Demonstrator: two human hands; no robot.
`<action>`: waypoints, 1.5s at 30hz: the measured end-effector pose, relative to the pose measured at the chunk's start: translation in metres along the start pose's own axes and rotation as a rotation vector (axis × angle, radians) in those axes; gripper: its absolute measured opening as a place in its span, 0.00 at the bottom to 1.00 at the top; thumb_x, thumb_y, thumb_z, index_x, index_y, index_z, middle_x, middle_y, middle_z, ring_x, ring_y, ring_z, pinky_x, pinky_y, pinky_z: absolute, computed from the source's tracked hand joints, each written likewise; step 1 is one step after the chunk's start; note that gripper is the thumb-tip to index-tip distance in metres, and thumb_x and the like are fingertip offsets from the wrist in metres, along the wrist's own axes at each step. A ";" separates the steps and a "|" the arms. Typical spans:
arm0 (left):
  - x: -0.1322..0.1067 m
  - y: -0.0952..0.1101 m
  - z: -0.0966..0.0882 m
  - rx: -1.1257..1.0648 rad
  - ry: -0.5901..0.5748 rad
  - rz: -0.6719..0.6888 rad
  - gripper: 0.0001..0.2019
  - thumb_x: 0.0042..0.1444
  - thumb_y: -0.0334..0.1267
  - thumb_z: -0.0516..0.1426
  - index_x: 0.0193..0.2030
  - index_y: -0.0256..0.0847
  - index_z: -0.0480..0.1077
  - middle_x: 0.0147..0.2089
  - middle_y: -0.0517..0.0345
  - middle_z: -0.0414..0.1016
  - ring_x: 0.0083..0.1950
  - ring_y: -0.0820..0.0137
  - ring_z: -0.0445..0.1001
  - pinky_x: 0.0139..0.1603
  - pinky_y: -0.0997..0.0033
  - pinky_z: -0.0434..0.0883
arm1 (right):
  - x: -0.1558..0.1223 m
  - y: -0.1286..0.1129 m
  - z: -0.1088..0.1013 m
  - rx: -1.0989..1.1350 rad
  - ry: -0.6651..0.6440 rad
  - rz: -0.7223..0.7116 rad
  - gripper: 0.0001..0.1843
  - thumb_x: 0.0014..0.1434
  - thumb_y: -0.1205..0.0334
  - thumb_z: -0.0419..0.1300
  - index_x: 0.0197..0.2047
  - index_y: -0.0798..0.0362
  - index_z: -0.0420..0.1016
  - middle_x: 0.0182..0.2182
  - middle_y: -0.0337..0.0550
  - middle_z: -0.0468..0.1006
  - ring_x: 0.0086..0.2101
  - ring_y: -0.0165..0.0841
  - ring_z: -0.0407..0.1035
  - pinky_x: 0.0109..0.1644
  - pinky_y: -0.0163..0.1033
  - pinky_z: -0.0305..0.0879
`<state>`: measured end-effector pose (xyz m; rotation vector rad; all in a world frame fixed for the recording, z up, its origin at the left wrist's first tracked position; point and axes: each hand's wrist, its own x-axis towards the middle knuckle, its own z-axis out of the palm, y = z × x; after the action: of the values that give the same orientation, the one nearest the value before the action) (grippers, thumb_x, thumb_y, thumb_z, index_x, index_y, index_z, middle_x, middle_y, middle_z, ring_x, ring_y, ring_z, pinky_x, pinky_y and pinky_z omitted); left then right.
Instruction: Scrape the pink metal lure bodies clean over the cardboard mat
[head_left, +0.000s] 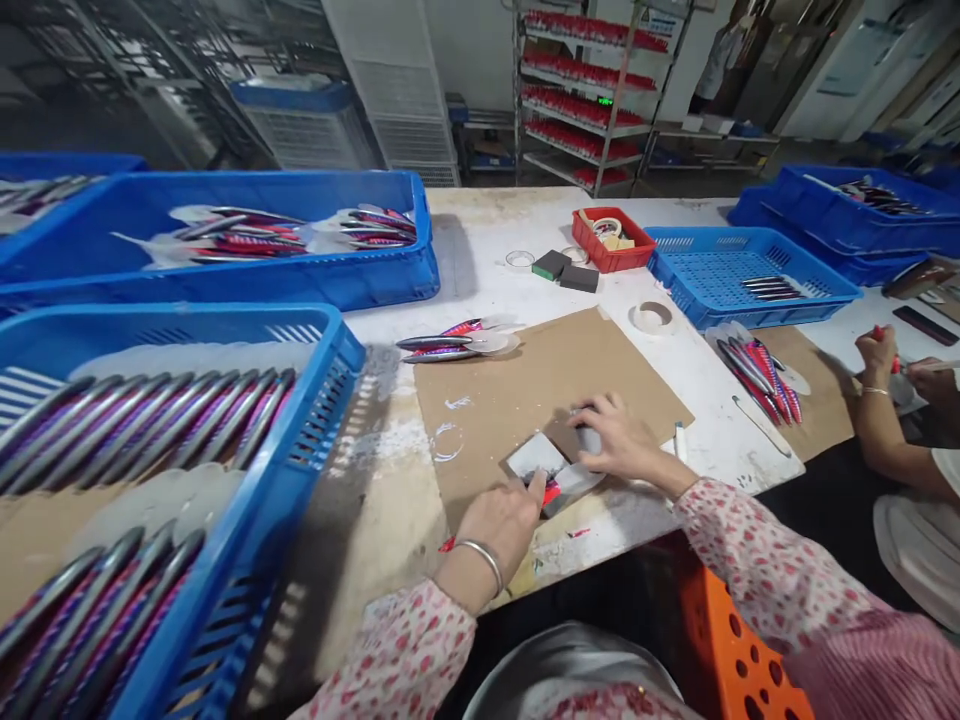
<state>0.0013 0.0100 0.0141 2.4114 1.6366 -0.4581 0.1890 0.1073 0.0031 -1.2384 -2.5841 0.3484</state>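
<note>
My left hand point(504, 520) rests on a brown cardboard sheet point(525, 385), fingers curled on a small red-and-silver piece point(553, 492) next to a grey pad point(535, 456). My right hand point(615, 438) lies over the other end of that piece, fingers bent and pressing down; what is under them is hidden. A few red, blue and silver fish-shaped lures point(450, 342) lie just beyond the cardboard's far left corner.
Blue crates of lures stand at left point(322, 395) and back left point(300, 285). A red tray point(611, 240), dark blocks point(564, 270), tape rolls point(651, 317) and a blue crate point(742, 275) sit at the back right. Another person's hands point(881, 355) work at right beside more lures point(757, 372).
</note>
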 end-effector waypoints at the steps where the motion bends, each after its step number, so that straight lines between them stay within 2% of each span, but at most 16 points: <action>1: 0.000 0.001 -0.001 -0.013 0.004 -0.009 0.27 0.60 0.22 0.49 0.66 0.36 0.57 0.43 0.42 0.77 0.40 0.60 0.79 0.38 0.67 0.72 | 0.001 0.000 -0.002 -0.052 0.004 0.007 0.18 0.51 0.62 0.64 0.47 0.49 0.75 0.51 0.47 0.69 0.51 0.44 0.59 0.53 0.49 0.58; 4: 0.000 0.003 -0.006 -0.028 -0.006 -0.011 0.25 0.60 0.21 0.47 0.64 0.34 0.60 0.41 0.42 0.77 0.41 0.60 0.79 0.38 0.67 0.73 | 0.002 0.001 -0.001 -0.120 0.033 0.008 0.15 0.53 0.64 0.63 0.46 0.49 0.75 0.49 0.47 0.71 0.50 0.44 0.59 0.52 0.48 0.58; 8: 0.000 0.004 -0.007 0.002 -0.001 -0.011 0.26 0.61 0.21 0.46 0.65 0.34 0.59 0.43 0.40 0.77 0.42 0.58 0.79 0.39 0.64 0.75 | -0.004 0.008 0.007 0.029 0.104 0.071 0.19 0.52 0.62 0.63 0.49 0.49 0.74 0.48 0.45 0.71 0.48 0.41 0.60 0.53 0.45 0.60; 13: 0.000 0.006 -0.004 0.022 -0.010 -0.036 0.25 0.61 0.20 0.44 0.65 0.32 0.59 0.43 0.41 0.77 0.42 0.59 0.79 0.40 0.64 0.75 | 0.003 -0.017 0.024 0.076 0.249 0.120 0.18 0.54 0.58 0.64 0.49 0.48 0.74 0.49 0.46 0.70 0.50 0.42 0.58 0.56 0.47 0.60; 15: -0.001 0.007 -0.003 0.030 -0.026 -0.055 0.25 0.62 0.21 0.43 0.66 0.32 0.58 0.43 0.41 0.77 0.42 0.60 0.80 0.40 0.66 0.75 | 0.005 -0.022 0.025 0.101 0.252 0.091 0.19 0.54 0.56 0.64 0.50 0.47 0.74 0.49 0.46 0.70 0.51 0.42 0.58 0.55 0.46 0.61; 18: -0.002 0.009 0.002 0.040 -0.002 -0.068 0.26 0.62 0.21 0.43 0.67 0.34 0.56 0.44 0.41 0.77 0.42 0.61 0.79 0.38 0.67 0.74 | 0.001 -0.012 0.018 0.081 0.206 0.049 0.20 0.53 0.57 0.65 0.50 0.48 0.74 0.49 0.46 0.70 0.50 0.42 0.59 0.56 0.47 0.61; 20: -0.002 0.009 0.004 0.041 0.018 -0.069 0.26 0.62 0.21 0.44 0.67 0.35 0.56 0.44 0.41 0.77 0.42 0.61 0.79 0.38 0.67 0.75 | -0.001 -0.007 0.015 0.051 0.192 0.082 0.18 0.53 0.58 0.64 0.48 0.49 0.75 0.48 0.46 0.71 0.49 0.43 0.60 0.55 0.48 0.61; 23: -0.001 0.010 0.007 0.031 0.018 -0.076 0.26 0.63 0.22 0.44 0.67 0.35 0.56 0.44 0.41 0.77 0.42 0.62 0.79 0.38 0.68 0.75 | 0.001 -0.016 0.019 0.049 0.241 0.133 0.17 0.54 0.58 0.63 0.48 0.48 0.75 0.49 0.47 0.70 0.50 0.44 0.59 0.54 0.49 0.60; 25: -0.001 0.010 0.008 0.024 0.008 -0.082 0.25 0.63 0.23 0.44 0.66 0.35 0.58 0.43 0.41 0.76 0.42 0.63 0.79 0.39 0.68 0.76 | 0.004 -0.024 0.021 0.070 0.241 0.099 0.18 0.55 0.59 0.63 0.50 0.47 0.74 0.51 0.47 0.69 0.52 0.44 0.58 0.55 0.49 0.60; 30: -0.001 0.012 0.013 0.010 0.028 -0.076 0.27 0.62 0.22 0.44 0.68 0.35 0.55 0.44 0.39 0.76 0.42 0.60 0.79 0.38 0.65 0.76 | 0.006 -0.020 0.013 0.050 0.080 0.078 0.17 0.55 0.60 0.62 0.49 0.48 0.74 0.47 0.44 0.72 0.46 0.42 0.61 0.52 0.48 0.62; 33: -0.001 0.012 0.014 -0.011 0.057 -0.093 0.26 0.62 0.22 0.43 0.67 0.33 0.58 0.42 0.39 0.76 0.42 0.60 0.79 0.38 0.66 0.75 | 0.008 -0.025 0.015 0.029 0.142 0.121 0.17 0.55 0.59 0.63 0.48 0.49 0.74 0.49 0.46 0.71 0.49 0.44 0.59 0.54 0.49 0.61; 35: -0.002 0.012 0.013 -0.028 0.042 -0.098 0.25 0.62 0.22 0.43 0.66 0.32 0.59 0.42 0.39 0.76 0.42 0.60 0.79 0.38 0.66 0.76 | 0.008 -0.029 0.017 0.039 0.178 0.089 0.18 0.55 0.60 0.63 0.50 0.48 0.73 0.51 0.47 0.69 0.52 0.45 0.57 0.55 0.49 0.60; 38: -0.001 0.012 0.011 -0.021 0.020 -0.089 0.25 0.63 0.22 0.42 0.66 0.33 0.57 0.43 0.39 0.76 0.42 0.60 0.79 0.38 0.63 0.77 | 0.005 -0.021 0.013 0.046 0.125 0.023 0.18 0.56 0.60 0.62 0.51 0.48 0.73 0.51 0.46 0.69 0.51 0.43 0.58 0.56 0.48 0.60; 40: 0.000 0.013 0.012 -0.015 0.026 -0.085 0.27 0.62 0.22 0.42 0.67 0.33 0.56 0.43 0.39 0.76 0.42 0.60 0.79 0.37 0.64 0.77 | 0.001 -0.016 0.011 0.026 0.103 0.055 0.16 0.55 0.60 0.61 0.49 0.48 0.73 0.49 0.46 0.70 0.48 0.43 0.60 0.54 0.49 0.61; 43: 0.000 0.014 0.016 -0.021 0.050 -0.095 0.27 0.61 0.22 0.43 0.67 0.34 0.57 0.42 0.40 0.76 0.41 0.61 0.79 0.36 0.65 0.77 | 0.000 -0.026 0.018 0.012 0.206 0.131 0.16 0.55 0.60 0.61 0.48 0.48 0.74 0.49 0.48 0.70 0.49 0.46 0.59 0.54 0.51 0.60; 45: 0.000 0.014 0.017 -0.031 0.055 -0.111 0.26 0.62 0.22 0.42 0.67 0.33 0.58 0.42 0.40 0.76 0.41 0.61 0.79 0.37 0.64 0.77 | 0.002 -0.037 0.027 0.032 0.278 0.114 0.18 0.55 0.60 0.61 0.50 0.48 0.73 0.51 0.48 0.68 0.53 0.47 0.57 0.56 0.52 0.59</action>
<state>0.0124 -0.0003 -0.0017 2.3402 1.7936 -0.3834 0.1523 0.0832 -0.0097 -1.3229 -2.2726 0.2201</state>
